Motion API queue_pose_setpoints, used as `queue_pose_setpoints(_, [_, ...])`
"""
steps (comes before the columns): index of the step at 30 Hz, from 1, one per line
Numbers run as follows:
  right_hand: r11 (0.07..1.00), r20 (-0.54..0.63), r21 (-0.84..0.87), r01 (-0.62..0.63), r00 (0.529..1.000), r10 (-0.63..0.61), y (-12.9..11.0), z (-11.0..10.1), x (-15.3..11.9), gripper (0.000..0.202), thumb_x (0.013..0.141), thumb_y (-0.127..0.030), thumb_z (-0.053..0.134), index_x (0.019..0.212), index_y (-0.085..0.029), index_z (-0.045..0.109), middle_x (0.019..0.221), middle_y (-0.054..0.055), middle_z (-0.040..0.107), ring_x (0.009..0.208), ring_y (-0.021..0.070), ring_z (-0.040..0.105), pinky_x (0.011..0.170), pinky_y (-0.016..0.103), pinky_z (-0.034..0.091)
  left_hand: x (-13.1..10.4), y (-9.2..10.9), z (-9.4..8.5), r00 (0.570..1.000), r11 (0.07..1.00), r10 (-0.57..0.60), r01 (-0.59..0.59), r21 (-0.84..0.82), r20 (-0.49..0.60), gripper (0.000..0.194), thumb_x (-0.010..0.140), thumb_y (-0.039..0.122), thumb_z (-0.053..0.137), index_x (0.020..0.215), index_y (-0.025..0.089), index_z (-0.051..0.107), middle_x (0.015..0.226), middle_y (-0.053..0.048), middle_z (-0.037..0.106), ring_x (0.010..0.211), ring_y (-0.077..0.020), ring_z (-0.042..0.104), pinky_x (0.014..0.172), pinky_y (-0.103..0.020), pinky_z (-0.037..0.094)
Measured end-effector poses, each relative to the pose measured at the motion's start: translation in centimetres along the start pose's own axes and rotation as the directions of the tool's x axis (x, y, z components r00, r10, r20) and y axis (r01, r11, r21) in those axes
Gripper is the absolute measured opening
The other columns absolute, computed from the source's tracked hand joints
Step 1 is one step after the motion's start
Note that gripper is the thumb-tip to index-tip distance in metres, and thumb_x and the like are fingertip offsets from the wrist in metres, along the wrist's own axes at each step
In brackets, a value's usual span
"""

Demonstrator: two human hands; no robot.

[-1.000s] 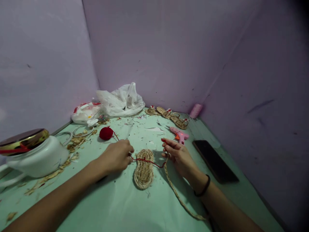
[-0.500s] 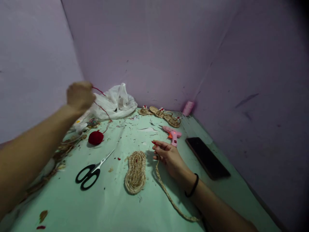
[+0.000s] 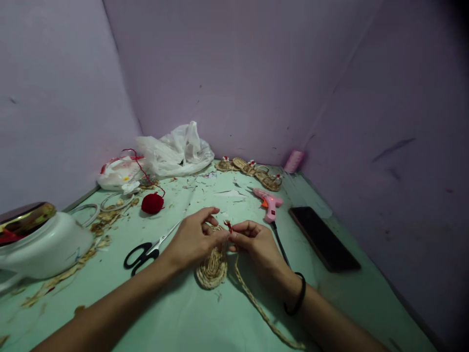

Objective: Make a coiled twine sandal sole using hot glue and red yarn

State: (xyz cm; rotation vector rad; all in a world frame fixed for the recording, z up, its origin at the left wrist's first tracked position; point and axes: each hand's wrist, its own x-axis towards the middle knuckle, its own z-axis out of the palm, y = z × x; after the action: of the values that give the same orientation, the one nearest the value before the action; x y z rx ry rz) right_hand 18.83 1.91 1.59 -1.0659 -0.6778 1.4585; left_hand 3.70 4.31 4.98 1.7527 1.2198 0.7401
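Observation:
My right hand (image 3: 258,242) pinches the end of a braided straw-coloured cord (image 3: 252,298), where a bit of red yarn (image 3: 228,226) is wrapped. My left hand (image 3: 198,235) meets it there, its thumb pressed against the cord's end and its index finger raised. The rest of the cord trails down over the table to the right. Behind my left hand lies a coiled, sole-shaped braided piece (image 3: 212,270), partly hidden. Left of that, my forearm partly covers black-handled scissors (image 3: 146,253). Farther back sits a ball of red yarn (image 3: 152,203), its loose strand running back.
A pink glue gun (image 3: 269,201) with a lit red light and a dark phone (image 3: 324,238) lie to the right. Small woven sandals (image 3: 252,169), a pink roll (image 3: 293,161) and a white plastic bag (image 3: 179,151) line the wall. A white pot-like container (image 3: 47,252) stands at left.
My left hand has come down from the upper left to the cord's end beside my right hand. The red strand it held up now lies slack near the bag.

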Motion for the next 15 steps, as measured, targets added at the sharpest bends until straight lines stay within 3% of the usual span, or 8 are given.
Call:
queue_pose_setpoints(2, [0.998,-0.017,-0.05,0.024,1.0,-0.025,0.26,0.63,-0.55,0.027,0.041,-0.015,0.083,0.057,-0.013,0.06,0.05,-0.002,0.062,0.045,0.0107,0.057,0.049,0.024,0.048,-0.33,-0.28,0.57,0.997,0.998,-0.022,0.026,-0.063,0.067,0.064,0.066,0.04,0.064,0.121,0.011,0.046,0.091,-0.008,0.065,0.066,-0.0159,0.061,0.059,-0.026,0.047])
queue_pose_setpoints(5, [0.98,-0.04,-0.17,0.1,0.993,-0.108,0.52,1.18,-1.08,0.024,0.043,-0.012,0.08,0.058,-0.014,0.061,0.053,-0.001,0.063,0.049,0.0109,0.057,0.051,0.023,0.045,-0.49,-0.52,0.82,0.994,1.0,-0.002,0.005,-0.024,0.108,0.04,0.067,0.033,0.063,0.1,0.012,0.06,0.08,-0.005,0.066,0.07,-0.0175,0.06,0.062,-0.026,0.046])
queue_pose_setpoints(8, [0.945,-0.025,-0.282,0.166,0.983,-0.18,0.61,1.13,-1.18,0.019,0.047,-0.013,0.077,0.06,-0.014,0.062,0.056,0.0,0.064,0.053,0.0107,0.056,0.053,0.023,0.044,-0.56,-0.66,0.92,0.995,0.999,-0.028,0.03,-0.011,0.097,0.019,0.068,0.026,0.056,0.076,0.012,0.065,0.07,-0.004,0.066,0.065,-0.0161,0.058,0.06,-0.025,0.044])
queue_pose_setpoints(11, [0.936,0.025,-0.297,0.188,0.982,-0.19,0.62,0.82,-1.08,0.018,0.051,-0.015,0.075,0.067,-0.014,0.066,0.059,0.001,0.065,0.055,0.0118,0.057,0.054,0.024,0.045,-0.51,-0.61,0.64,0.996,0.996,-0.087,0.086,0.033,0.027,0.018,0.069,0.023,0.052,0.067,0.012,0.066,0.062,-0.004,0.064,0.059,-0.0147,0.055,0.055,-0.025,0.041])
queue_pose_setpoints(15, [0.955,0.094,-0.244,0.167,0.984,-0.148,0.67,0.68,-0.98,0.022,0.054,-0.017,0.074,0.075,-0.014,0.07,0.06,0.001,0.066,0.055,0.011,0.057,0.054,0.023,0.046,-0.35,-0.54,-0.03,0.999,0.996,-0.044,0.042,0.08,0.027,0.018,0.07,0.022,0.051,0.064,0.012,0.065,0.058,-0.003,0.063,0.057,-0.0145,0.054,0.055,-0.026,0.041])
